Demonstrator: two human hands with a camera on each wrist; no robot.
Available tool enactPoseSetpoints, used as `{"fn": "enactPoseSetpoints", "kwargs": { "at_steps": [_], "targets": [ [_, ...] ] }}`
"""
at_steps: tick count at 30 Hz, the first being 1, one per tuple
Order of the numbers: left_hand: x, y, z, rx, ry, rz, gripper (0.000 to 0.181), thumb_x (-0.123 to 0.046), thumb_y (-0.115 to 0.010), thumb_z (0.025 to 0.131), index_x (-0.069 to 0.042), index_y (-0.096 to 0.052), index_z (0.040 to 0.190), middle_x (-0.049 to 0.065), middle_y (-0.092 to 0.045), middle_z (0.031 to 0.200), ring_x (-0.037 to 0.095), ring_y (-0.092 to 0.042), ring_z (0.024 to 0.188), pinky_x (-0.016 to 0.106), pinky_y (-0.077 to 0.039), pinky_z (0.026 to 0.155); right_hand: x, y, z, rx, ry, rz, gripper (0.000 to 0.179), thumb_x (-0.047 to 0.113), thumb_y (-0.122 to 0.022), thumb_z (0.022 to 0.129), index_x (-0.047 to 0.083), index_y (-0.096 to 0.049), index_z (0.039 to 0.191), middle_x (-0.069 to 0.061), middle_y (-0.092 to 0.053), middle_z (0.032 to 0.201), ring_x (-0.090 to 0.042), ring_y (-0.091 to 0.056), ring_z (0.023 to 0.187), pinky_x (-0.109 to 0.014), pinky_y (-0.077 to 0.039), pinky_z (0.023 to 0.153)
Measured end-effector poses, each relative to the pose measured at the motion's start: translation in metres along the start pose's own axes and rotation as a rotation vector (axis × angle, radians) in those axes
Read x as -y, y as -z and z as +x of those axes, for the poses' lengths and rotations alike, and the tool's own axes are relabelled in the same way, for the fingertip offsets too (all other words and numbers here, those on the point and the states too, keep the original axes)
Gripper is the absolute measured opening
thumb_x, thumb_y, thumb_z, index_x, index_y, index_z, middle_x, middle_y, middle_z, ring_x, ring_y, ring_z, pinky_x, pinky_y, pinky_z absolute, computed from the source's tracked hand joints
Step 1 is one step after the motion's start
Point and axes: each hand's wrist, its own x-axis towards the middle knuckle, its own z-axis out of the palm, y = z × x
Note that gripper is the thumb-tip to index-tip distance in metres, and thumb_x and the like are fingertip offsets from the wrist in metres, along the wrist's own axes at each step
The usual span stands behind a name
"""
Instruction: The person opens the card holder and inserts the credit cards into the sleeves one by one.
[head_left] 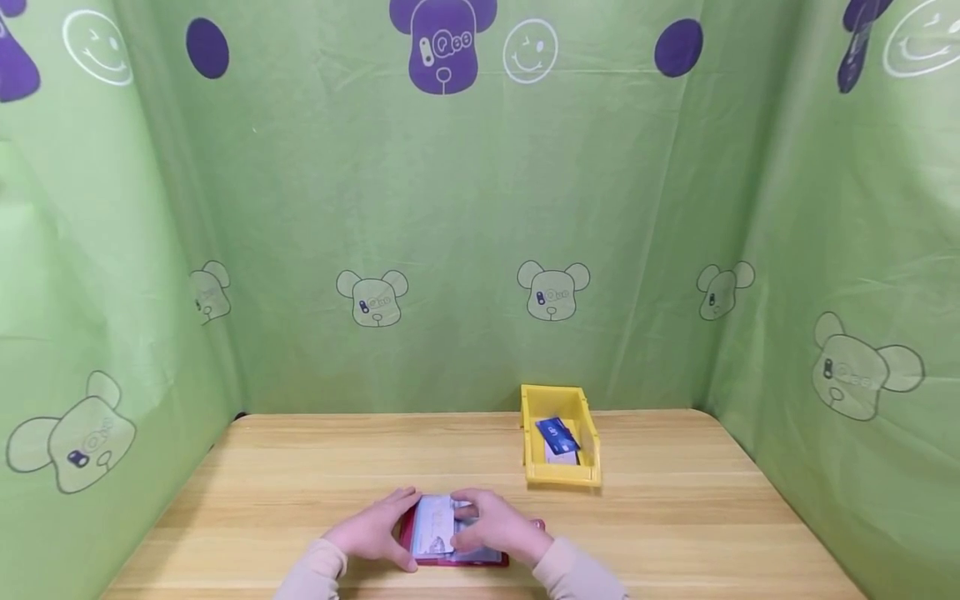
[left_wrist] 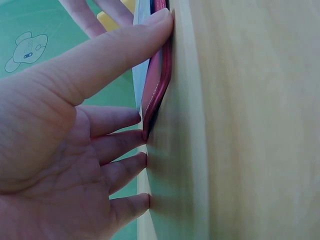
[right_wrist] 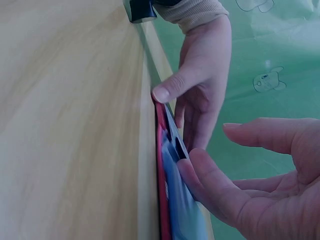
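A red wallet (head_left: 457, 561) lies flat on the wooden table (head_left: 300, 467) near its front edge, with a pale blue card (head_left: 433, 525) on top of it. My left hand (head_left: 375, 529) holds the wallet's left end. In the left wrist view that hand (left_wrist: 150, 75) has its thumb on the wallet's (left_wrist: 159, 85) far edge and its fingertips at the near corner. My right hand (head_left: 495, 525) lies over the right side. In the right wrist view its fingers (right_wrist: 200, 172) rest on the card (right_wrist: 182, 210), its thumb raised clear, with the red wallet (right_wrist: 162, 190) beneath.
A yellow bin (head_left: 562, 477) stands on the table behind and to the right of my hands, with a dark blue card (head_left: 555, 433) inside. Green printed cloth hangs along the back and both sides of the table.
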Motion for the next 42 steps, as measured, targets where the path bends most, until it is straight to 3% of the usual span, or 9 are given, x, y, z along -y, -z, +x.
{"fn": "enactPoseSetpoints", "kwargs": {
  "at_steps": [9, 21, 33, 37, 42],
  "targets": [
    [-0.002, 0.000, -0.001, -0.008, -0.005, -0.005, 0.103, -0.029, -0.086, 0.064, 0.005, -0.035, 0.146, 0.028, -0.031, 0.155, 0.048, -0.028, 0.143, 0.065, -0.025, 0.115, -0.001, -0.006, 0.002, -0.010, -0.005, -0.055, 0.072, -0.002, -0.073, 0.070, -0.008, -0.046, 0.137, -0.033, -0.055, 0.132, -0.046, -0.055, 0.120, -0.055, -0.050, 0.100],
    [-0.006, 0.003, -0.003, -0.013, -0.014, -0.001, 0.101, -0.025, -0.086, 0.063, 0.006, -0.036, 0.145, 0.029, -0.032, 0.153, 0.049, -0.029, 0.142, 0.065, -0.025, 0.115, -0.001, 0.005, 0.000, 0.046, -0.051, 0.056, 0.074, -0.001, -0.067, 0.074, -0.012, -0.038, 0.140, -0.036, -0.052, 0.133, -0.039, -0.064, 0.110, -0.043, -0.061, 0.085],
    [-0.006, 0.003, -0.003, -0.008, -0.001, 0.005, 0.101, -0.027, -0.086, 0.064, 0.005, -0.035, 0.146, 0.028, -0.032, 0.154, 0.048, -0.030, 0.142, 0.065, -0.026, 0.115, -0.004, 0.001, 0.005, 0.048, -0.093, 0.078, 0.070, 0.000, -0.069, 0.077, -0.009, -0.041, 0.140, -0.033, -0.056, 0.130, -0.035, -0.067, 0.104, -0.043, -0.060, 0.086],
    [-0.005, 0.003, -0.003, -0.011, -0.005, 0.011, 0.102, -0.028, -0.086, 0.064, 0.005, -0.036, 0.146, 0.028, -0.032, 0.154, 0.048, -0.030, 0.142, 0.064, -0.026, 0.115, -0.005, 0.002, 0.003, 0.049, -0.068, 0.085, 0.071, -0.001, -0.068, 0.076, -0.010, -0.040, 0.140, -0.033, -0.056, 0.131, -0.036, -0.066, 0.106, -0.044, -0.060, 0.087],
    [-0.005, 0.002, -0.003, -0.011, 0.002, -0.003, 0.101, -0.028, -0.086, 0.064, 0.004, -0.036, 0.146, 0.027, -0.032, 0.154, 0.048, -0.029, 0.142, 0.064, -0.026, 0.116, -0.005, 0.011, 0.000, 0.067, -0.024, 0.133, 0.071, -0.003, -0.067, 0.076, -0.011, -0.038, 0.141, -0.036, -0.053, 0.132, -0.034, -0.069, 0.097, -0.044, -0.061, 0.084]
  ]
}}
